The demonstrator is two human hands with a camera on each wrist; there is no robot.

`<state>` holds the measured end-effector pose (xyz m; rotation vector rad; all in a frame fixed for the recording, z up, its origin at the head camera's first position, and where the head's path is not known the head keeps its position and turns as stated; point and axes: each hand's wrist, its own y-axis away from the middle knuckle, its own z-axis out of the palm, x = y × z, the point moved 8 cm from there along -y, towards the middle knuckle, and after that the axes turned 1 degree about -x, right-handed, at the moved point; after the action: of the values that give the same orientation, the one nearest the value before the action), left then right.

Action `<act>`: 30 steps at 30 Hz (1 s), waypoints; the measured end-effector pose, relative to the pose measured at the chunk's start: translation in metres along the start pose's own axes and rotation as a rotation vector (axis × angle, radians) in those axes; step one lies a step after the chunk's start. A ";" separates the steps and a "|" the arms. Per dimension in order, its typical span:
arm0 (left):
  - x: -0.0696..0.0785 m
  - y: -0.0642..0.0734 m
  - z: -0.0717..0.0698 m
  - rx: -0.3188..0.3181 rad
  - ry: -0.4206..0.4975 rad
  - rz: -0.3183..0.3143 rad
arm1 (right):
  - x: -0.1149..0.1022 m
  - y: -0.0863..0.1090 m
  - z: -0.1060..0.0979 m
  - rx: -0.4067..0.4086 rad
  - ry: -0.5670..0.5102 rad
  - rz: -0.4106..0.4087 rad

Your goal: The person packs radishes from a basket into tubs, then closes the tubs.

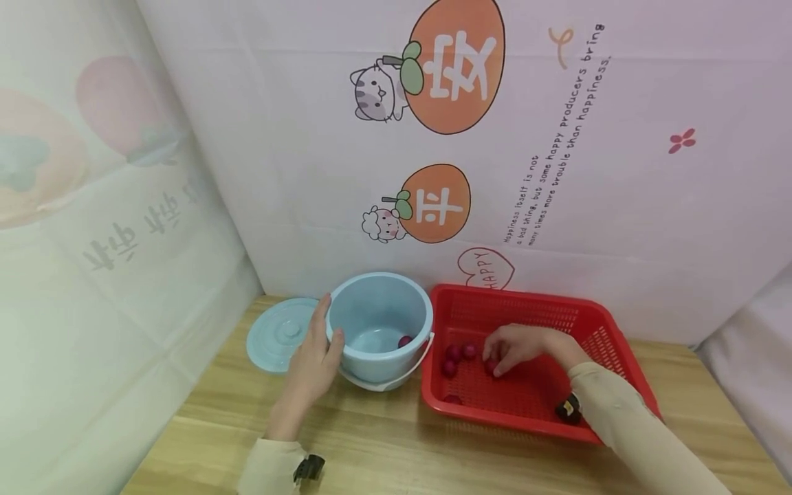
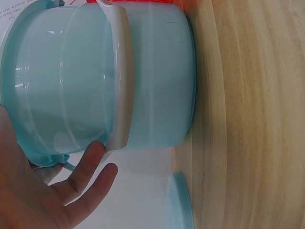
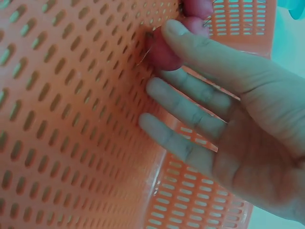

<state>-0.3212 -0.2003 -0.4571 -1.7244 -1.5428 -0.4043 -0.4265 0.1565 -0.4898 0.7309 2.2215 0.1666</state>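
Head cam: my L hand (image 1: 311,361), fingers spread loose, touches blue bucket (image 1: 379,302); R hand (image 1: 526,344) in red basket (image 1: 526,399). L wrist: fingertips nr handle (image 2: 125,76), I'd brace gently. R wrist: thumb + fingers pinch red fruit (image 3: 163,53); I'd squeeze lightly, lift straight, clear basket rim. Other fruits (image 3: 198,7) crowd past thumb; bare mesh opp. = room.

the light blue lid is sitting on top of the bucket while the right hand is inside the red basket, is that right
Not quite: the light blue lid is off the bucket, lying beside it on the wooden table, as the head view shows. The right hand is indeed inside the red basket.
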 end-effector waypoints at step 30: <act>0.001 0.000 -0.002 -0.002 0.015 0.007 | -0.002 -0.001 -0.010 0.024 0.036 0.056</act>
<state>-0.3202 -0.2010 -0.4557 -1.7241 -1.5257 -0.4141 -0.4329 0.1556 -0.4821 0.8098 2.2416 0.1831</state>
